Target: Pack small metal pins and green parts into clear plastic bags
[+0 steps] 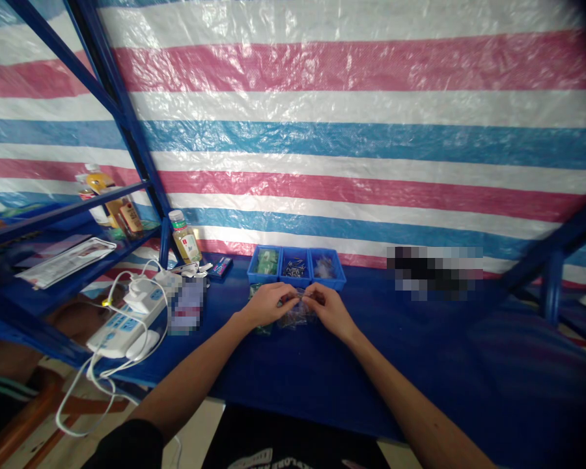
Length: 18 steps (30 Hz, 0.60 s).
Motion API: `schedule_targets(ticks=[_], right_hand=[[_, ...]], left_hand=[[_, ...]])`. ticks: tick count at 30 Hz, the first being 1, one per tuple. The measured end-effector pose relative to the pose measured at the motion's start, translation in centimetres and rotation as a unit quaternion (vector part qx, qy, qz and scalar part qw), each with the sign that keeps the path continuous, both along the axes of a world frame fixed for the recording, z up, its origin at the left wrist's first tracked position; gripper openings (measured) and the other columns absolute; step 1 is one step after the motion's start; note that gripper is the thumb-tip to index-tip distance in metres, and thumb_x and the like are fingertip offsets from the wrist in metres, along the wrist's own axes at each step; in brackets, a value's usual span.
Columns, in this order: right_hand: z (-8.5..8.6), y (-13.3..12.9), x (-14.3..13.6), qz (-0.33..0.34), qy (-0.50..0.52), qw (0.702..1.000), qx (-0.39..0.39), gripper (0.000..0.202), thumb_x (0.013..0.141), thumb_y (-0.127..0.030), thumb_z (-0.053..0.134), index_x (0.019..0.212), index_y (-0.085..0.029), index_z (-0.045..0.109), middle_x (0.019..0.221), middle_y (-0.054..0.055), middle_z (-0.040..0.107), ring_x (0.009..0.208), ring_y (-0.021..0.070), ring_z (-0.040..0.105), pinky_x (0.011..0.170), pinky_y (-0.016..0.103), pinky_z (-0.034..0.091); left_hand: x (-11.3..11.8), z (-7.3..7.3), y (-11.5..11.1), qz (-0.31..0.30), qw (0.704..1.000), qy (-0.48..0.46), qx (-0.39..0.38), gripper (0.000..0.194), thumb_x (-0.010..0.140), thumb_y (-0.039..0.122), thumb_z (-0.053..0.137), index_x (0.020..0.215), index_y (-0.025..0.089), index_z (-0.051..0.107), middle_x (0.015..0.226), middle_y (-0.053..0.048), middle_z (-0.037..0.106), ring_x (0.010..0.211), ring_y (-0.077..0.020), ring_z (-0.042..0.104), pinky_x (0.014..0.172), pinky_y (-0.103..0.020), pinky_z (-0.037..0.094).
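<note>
My left hand (272, 304) and my right hand (329, 311) meet over the blue table, fingers bent inward. Both pinch the top of a small clear plastic bag (294, 317) between them. Beneath and beside my left hand lies a green packet (262, 329). Just beyond the hands three blue bins stand in a row: the left bin (264, 280) holds green packets, the middle bin (295, 282) holds small metal screws or pins, and the right bin (329, 284) holds clear plastic bags.
Left of the hands are a white power strip (122, 329) with cables, a phone-like object (187, 306), a small blue box (221, 268) and a drink bottle (184, 240). Blue shelving (58, 221) holds more bottles. A blurred dark object (434, 270) sits at back right.
</note>
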State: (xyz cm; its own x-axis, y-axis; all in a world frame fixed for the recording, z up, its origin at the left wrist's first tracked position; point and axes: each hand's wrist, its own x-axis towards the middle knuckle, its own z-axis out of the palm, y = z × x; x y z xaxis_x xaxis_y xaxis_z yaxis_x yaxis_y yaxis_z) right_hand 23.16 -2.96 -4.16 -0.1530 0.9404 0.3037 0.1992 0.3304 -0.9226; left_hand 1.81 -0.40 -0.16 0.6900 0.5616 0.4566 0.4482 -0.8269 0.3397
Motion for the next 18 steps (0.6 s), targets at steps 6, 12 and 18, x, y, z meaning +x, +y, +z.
schedule_targets(ticks=[6, 12, 18], right_hand=[[0.16, -0.24, -0.19, 0.025, -0.014, 1.000, 0.001, 0.011, 0.088, -0.030, 0.060, 0.082, -0.021, 0.056, 0.068, -0.003, 0.055, 0.061, 0.0152, 0.051, 0.060, 0.027, 0.041], [0.04, -0.07, -0.07, 0.029, 0.000, 1.000, 0.002, 0.013, 0.088, -0.032, 0.063, 0.085, -0.021, 0.057, 0.071, -0.003, 0.056, 0.063, 0.0155, 0.053, 0.060, 0.027, 0.041], [0.02, -0.04, -0.09, 0.029, -0.012, 0.999, -0.006, 0.014, 0.088, -0.034, 0.065, 0.088, -0.021, 0.061, 0.073, -0.001, 0.060, 0.065, 0.0161, 0.056, 0.060, 0.027, 0.043]], left_hand=[[-0.02, 0.08, -0.09, 0.001, 1.000, 0.003, -0.001, 0.017, 0.099, 0.031, 0.057, 0.099, 0.017, 0.067, 0.086, -0.003, 0.068, 0.077, -0.0149, 0.061, 0.072, -0.024, 0.044], [0.01, 0.10, -0.06, -0.002, 1.000, 0.004, 0.001, 0.019, 0.099, 0.031, 0.055, 0.093, 0.017, 0.066, 0.082, -0.003, 0.067, 0.075, -0.0149, 0.060, 0.070, -0.025, 0.042], [-0.09, 0.05, 0.12, -0.001, 1.000, 0.006, -0.005, 0.024, 0.100, 0.033, 0.054, 0.086, 0.016, 0.064, 0.079, -0.003, 0.064, 0.073, -0.0151, 0.058, 0.068, -0.025, 0.040]])
